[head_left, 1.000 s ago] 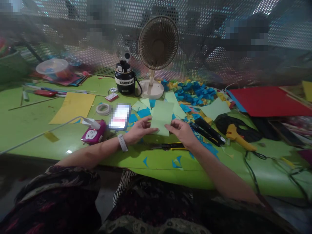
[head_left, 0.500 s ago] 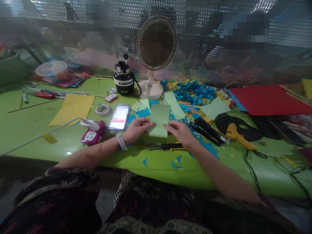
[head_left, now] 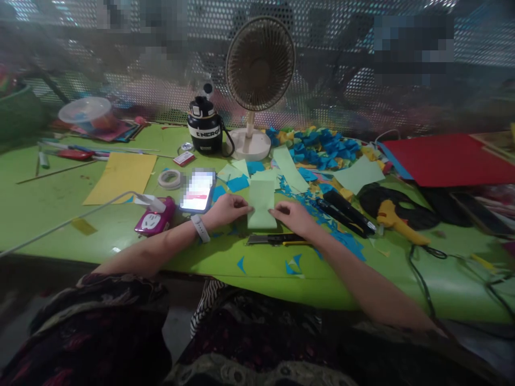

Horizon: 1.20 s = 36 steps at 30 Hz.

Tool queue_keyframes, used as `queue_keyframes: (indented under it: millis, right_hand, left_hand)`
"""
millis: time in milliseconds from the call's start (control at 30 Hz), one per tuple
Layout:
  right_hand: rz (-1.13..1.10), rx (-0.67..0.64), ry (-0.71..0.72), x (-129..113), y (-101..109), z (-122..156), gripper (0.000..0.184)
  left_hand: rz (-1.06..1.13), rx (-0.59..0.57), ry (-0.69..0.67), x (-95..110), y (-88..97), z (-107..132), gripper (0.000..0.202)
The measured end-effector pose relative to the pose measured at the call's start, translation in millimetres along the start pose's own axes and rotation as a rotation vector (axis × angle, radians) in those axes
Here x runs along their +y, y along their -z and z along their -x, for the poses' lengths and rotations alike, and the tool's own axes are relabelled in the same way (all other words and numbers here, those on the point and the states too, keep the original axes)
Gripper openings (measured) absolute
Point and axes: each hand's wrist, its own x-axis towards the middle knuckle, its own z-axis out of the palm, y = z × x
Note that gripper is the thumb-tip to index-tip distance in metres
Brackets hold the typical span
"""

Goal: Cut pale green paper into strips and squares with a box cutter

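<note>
A pale green sheet of paper (head_left: 262, 201) is held upright-side toward me between both hands, its lower part bent. My left hand (head_left: 228, 210) pinches its left edge between thumb and fingers. On the opposite edge, my right hand (head_left: 293, 217) pinches the paper in the same way. Just below the sheet lies a utility knife (head_left: 277, 239), its blade end to the left. A stapler (head_left: 346, 213) rests beyond my right hand. The phone (head_left: 198, 191) with a lit screen lies behind my left wrist.
A fan (head_left: 260, 64) and a black jug (head_left: 205, 128) stand at the back, near a heap of blue and yellow paper pieces (head_left: 322, 150). A purple power adapter (head_left: 155, 217) and its cable lie left, a yellow glue gun (head_left: 396, 222) right. Yellow paper (head_left: 120, 177) lies at left.
The paper has tipped and lowered slightly, showing more of its lighter face and a bend near the bottom. Both hands keep their hold. The whole view has shifted slightly.
</note>
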Motion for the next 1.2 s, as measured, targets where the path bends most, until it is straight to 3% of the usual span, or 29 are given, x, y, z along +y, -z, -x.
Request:
queue_keyframes:
  millis: [100, 300, 700, 900, 967, 1067, 1133, 1200]
  right_hand:
    - [0.101, -0.019, -0.027, -3.9, -3.3, 1.6, 0.028]
    - [0.305, -0.022, -0.042, -19.3, -6.8, 7.6, 0.020]
    - [0.394, 0.014, -0.016, -20.1, -13.8, 8.0, 0.018]
    - [0.421, 0.017, -0.058, -22.4, -12.8, 9.3, 0.022]
    - [0.428, 0.010, -0.065, -22.4, -12.8, 9.5, 0.021]
    - [0.442, 0.021, -0.049, -20.4, -13.4, 9.2, 0.018]
    - [0.447, 0.034, -0.035, -18.9, -13.8, 8.9, 0.012]
    - [0.435, 0.028, -0.036, -18.1, -13.9, 8.5, 0.010]
  left_hand:
    - [-0.124, -0.037, -0.014, -0.5, 0.8, 0.5, 0.023]
    - [-0.348, 0.018, -0.087, -0.9, -1.2, 3.3, 0.021]
    - [-0.368, 0.117, -0.147, -8.9, -9.5, 5.8, 0.018]
    - [-0.515, 0.117, -0.114, -3.2, -8.9, 7.8, 0.020]
    - [-0.566, 0.136, -0.177, -0.3, -8.0, 9.1, 0.015]
    - [-0.603, 0.132, -0.422, 2.7, -11.0, 14.9, 0.016]
    - [-0.601, 0.040, -0.600, 4.0, -17.2, 22.7, 0.026]
    - [-0.629, -0.073, -0.691, 5.0, -25.7, 32.9, 0.042]
